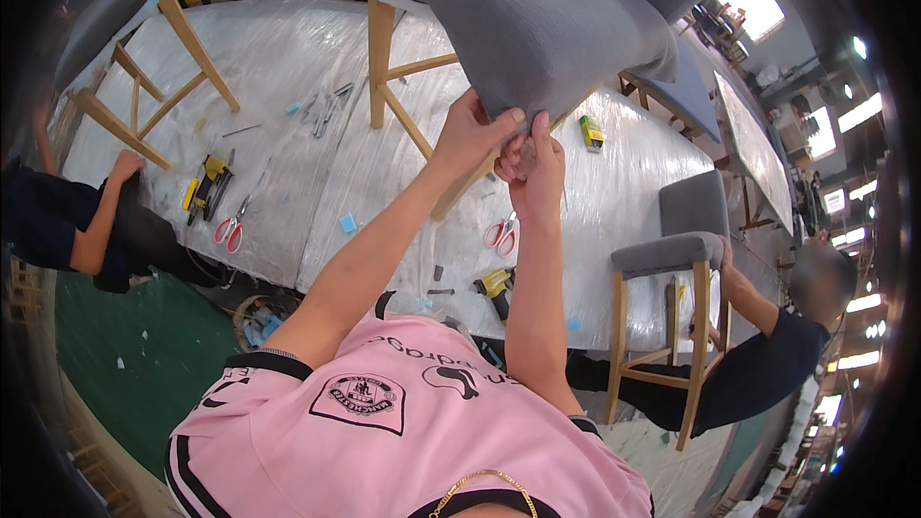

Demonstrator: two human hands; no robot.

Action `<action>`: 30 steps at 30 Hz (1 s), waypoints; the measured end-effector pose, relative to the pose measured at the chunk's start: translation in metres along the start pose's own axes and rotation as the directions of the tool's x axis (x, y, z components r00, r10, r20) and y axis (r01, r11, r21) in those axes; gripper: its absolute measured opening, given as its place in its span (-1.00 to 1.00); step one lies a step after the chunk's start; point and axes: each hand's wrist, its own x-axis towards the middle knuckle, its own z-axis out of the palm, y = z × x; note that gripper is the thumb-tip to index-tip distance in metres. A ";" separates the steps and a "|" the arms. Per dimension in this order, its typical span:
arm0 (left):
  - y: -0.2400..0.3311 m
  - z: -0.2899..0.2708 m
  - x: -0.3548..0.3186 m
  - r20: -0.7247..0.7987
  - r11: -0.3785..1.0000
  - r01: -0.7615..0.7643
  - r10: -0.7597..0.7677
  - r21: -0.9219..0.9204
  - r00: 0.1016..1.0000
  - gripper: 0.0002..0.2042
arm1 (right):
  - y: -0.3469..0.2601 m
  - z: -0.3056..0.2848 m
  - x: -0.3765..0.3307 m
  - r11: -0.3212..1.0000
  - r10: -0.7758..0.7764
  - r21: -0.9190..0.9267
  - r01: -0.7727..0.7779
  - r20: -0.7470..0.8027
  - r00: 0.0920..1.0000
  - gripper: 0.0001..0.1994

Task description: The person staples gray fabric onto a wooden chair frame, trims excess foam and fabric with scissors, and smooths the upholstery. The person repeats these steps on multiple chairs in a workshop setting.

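A grey upholstered chair (547,34) with pale wooden legs stands on the table in front of me, its seat corner towards me. At that corner my left hand (472,139) is closed on the grey fabric, thumb on top and fingers curled at the side and under the edge. Right beside it my right hand (535,165) pinches the fabric at the corner's lower edge, its other fingers curled in. Whatever lies under the fabric between the hands is hidden.
Plastic film covers the table (288,48). On it lie yellow-black staple guns (208,187) (496,293), red-handled scissors (230,232) (501,235), metal strips (328,107) and a small yellow-green box (591,133). Co-workers stand left and right; the right one holds another grey chair (667,254).
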 end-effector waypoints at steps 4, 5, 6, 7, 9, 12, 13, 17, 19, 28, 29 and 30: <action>-0.014 -0.007 0.006 -0.007 0.997 -0.042 0.043 0.071 0.999 -0.55 | 0.005 0.006 -0.001 0.997 -0.035 0.062 0.035 -0.011 0.999 -0.49; -0.012 -0.008 0.007 -0.001 0.998 0.002 -0.002 0.066 1.000 -0.54 | 0.005 0.007 -0.001 0.995 -0.034 0.090 0.038 -0.039 0.999 -0.50; -0.010 -0.009 0.006 0.005 0.997 0.047 -0.047 0.062 0.999 -0.53 | 0.004 0.006 -0.001 0.982 0.035 0.188 -0.030 -0.022 0.999 -0.50; -0.008 -0.009 0.005 0.012 0.994 0.091 -0.092 0.057 0.996 -0.51 | 0.003 0.004 -0.001 0.954 0.102 0.283 -0.098 0.001 0.995 -0.50; -0.009 -0.007 0.005 -0.003 0.999 0.034 -0.034 0.032 0.999 -0.52 | 0.001 0.000 0.001 0.943 0.109 0.309 -0.123 0.063 0.992 -0.48; -0.009 -0.003 0.004 -0.002 0.999 0.042 -0.042 0.010 0.999 -0.51 | 0.008 -0.012 0.008 0.995 -0.056 0.086 0.046 0.113 0.992 -0.42; -0.008 -0.002 0.004 0.004 0.998 0.061 -0.061 0.005 0.998 -0.51 | 0.013 -0.018 0.010 0.994 -0.111 -0.013 0.113 0.096 0.989 -0.40; -0.001 -0.008 0.001 0.025 0.987 0.147 -0.149 0.067 0.989 -0.51 | 0.019 -0.025 0.014 0.961 -0.180 -0.186 0.207 0.152 0.972 -0.34; -0.004 -0.014 0.000 -0.015 0.977 -0.027 0.031 0.213 0.999 -0.54 | 0.016 -0.023 0.014 0.965 -0.125 -0.210 0.159 0.170 0.977 -0.33; 0.157 0.008 0.030 0.335 0.427 -0.567 0.504 0.704 0.796 -0.77 | 0.025 -0.018 0.015 0.964 -0.180 -0.166 0.210 0.183 0.967 -0.27; 0.158 0.023 0.039 0.458 0.318 -0.629 0.470 0.709 0.754 -0.75 | 0.026 -0.017 0.016 0.952 -0.201 -0.195 0.235 0.178 0.963 -0.27; 0.151 0.036 0.044 0.528 0.172 -0.658 0.466 0.733 0.710 -0.72 | 0.027 -0.015 0.017 0.962 -0.194 -0.158 0.225 0.188 0.963 -0.28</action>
